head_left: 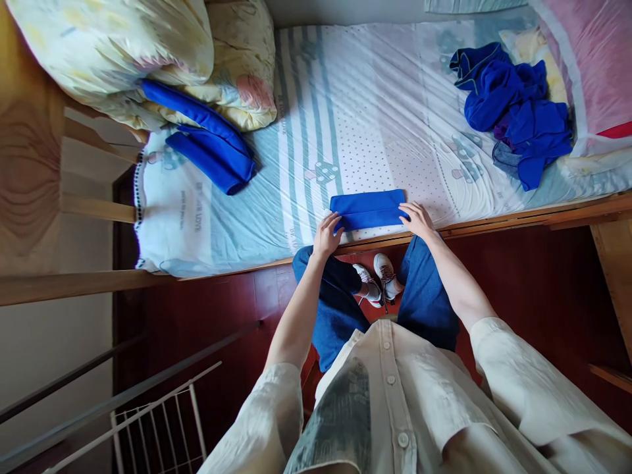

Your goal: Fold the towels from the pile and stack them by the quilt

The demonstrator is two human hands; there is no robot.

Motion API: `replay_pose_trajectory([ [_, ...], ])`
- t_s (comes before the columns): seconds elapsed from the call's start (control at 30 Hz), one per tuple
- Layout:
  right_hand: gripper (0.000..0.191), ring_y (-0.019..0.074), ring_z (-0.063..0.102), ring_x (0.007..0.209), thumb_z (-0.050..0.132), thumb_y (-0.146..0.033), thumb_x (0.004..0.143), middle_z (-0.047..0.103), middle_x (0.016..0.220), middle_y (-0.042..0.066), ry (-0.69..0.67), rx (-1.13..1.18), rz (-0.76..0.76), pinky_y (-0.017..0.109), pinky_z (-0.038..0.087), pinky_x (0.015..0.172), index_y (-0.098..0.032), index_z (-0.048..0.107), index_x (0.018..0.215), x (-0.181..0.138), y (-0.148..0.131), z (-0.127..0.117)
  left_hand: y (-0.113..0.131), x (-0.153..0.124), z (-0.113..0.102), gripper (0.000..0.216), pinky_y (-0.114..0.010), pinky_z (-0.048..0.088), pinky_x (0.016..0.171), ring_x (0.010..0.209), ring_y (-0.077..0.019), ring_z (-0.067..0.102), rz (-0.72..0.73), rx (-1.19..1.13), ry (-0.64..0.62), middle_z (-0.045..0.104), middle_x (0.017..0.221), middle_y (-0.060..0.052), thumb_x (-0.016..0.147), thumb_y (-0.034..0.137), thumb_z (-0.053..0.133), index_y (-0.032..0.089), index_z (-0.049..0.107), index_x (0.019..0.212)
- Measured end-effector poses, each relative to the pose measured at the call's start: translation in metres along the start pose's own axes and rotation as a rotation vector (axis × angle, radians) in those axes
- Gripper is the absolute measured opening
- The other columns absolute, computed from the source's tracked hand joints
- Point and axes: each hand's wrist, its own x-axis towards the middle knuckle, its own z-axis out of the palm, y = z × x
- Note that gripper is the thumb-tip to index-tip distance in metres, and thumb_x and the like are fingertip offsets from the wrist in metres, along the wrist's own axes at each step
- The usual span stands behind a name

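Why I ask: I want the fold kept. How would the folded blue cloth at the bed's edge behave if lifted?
Probably floppy: the folded blue cloth lies in thin flat layers, so it may sag open. Likely light, being thin; unlikely to roll.

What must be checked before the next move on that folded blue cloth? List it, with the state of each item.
1. Folded blue cloth lies flat near the front edge of the bed: ok.
2. Its edges form a neat rectangle: ok.
3. Left hand is at the cloth's left end: ok. Whether it pinches the fabric: cannot tell.
4. Right hand rests flat on the right end: ok.
5. Folded blue stack by the pillow lies apart from the cloth: ok.
6. Loose blue pile at far right is apart from the cloth: ok.
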Motion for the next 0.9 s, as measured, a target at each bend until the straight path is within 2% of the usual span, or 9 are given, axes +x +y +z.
replay_pose_trajectory([
  [0.1,0.044,0.0296,0.058,0.142,0.07,-0.03,0.097,0.065,0.151,0.009,-0.082,-0.018,-0.027,0.051,0.044,0.127,-0.022,0.072,0.14,0.001,-0.001,0.002,-0.003,0.001,0.006,0.056,-0.055,0.037,0.129,0.155,-0.0335,0.043,0.017,0.053,-0.102,0.055,0.16,-0.016,0.094,0.03,0.06,0.017,0.059,0.148],
  [0.2,0.055,0.0326,0.055,0.147,0.078,-0.032,0.091,0.062,0.155,0.011,-0.156,-0.019,-0.023,0.054,0.041,0.129,-0.021,0.069,0.144,0.003,0.001,0.005,-0.006,0.004,0.01,0.068,-0.053,0.033,0.131,0.158,-0.0331,0.04,0.003,0.102,-0.156,0.049,0.165,-0.017,0.09,0.024,0.06,0.014,0.052,0.156],
  [0.37,0.06,0.0296,0.052,0.15,0.073,-0.018,0.09,0.06,0.156,0.011,-0.176,-0.014,0.012,0.049,0.041,0.131,-0.018,0.065,0.149,0.01,0.007,0.012,-0.011,0.01,0.013,0.077,-0.049,0.029,0.133,0.16,-0.03,0.036,-0.018,0.16,-0.185,0.046,0.167,-0.015,0.084,0.011,0.054,0.013,0.046,0.161],
  [0.57,0.07,0.0248,0.053,0.15,0.06,0.0,0.086,0.062,0.155,0.007,-0.17,0.022,0.051,0.044,0.039,0.134,-0.021,0.061,0.153,0.014,0.012,0.016,-0.009,0.015,0.007,0.069,-0.048,0.029,0.132,0.158,-0.0263,0.041,-0.018,0.193,-0.195,0.051,0.164,-0.013,0.091,0.006,0.043,0.017,0.052,0.158],
  [0.77,0.064,0.0259,0.061,0.142,0.06,0.0,0.087,0.066,0.15,0.008,-0.196,0.054,0.132,0.044,0.045,0.129,-0.025,0.068,0.146,0.006,0.003,0.002,-0.01,0.009,-0.012,0.068,-0.042,0.038,0.128,0.152,-0.0252,0.05,-0.003,0.183,-0.267,0.057,0.159,-0.011,0.088,0.004,0.044,0.019,0.059,0.153],
  [0.9,0.055,0.0275,0.071,0.128,0.062,-0.005,0.088,0.075,0.137,0.007,-0.227,0.116,0.233,0.045,0.054,0.118,-0.025,0.075,0.138,-0.001,-0.006,-0.006,-0.015,0.004,-0.026,0.064,-0.043,0.048,0.122,0.139,-0.0283,0.063,-0.061,0.078,-0.302,0.07,0.145,-0.008,0.084,0.01,0.052,0.022,0.068,0.145],
])
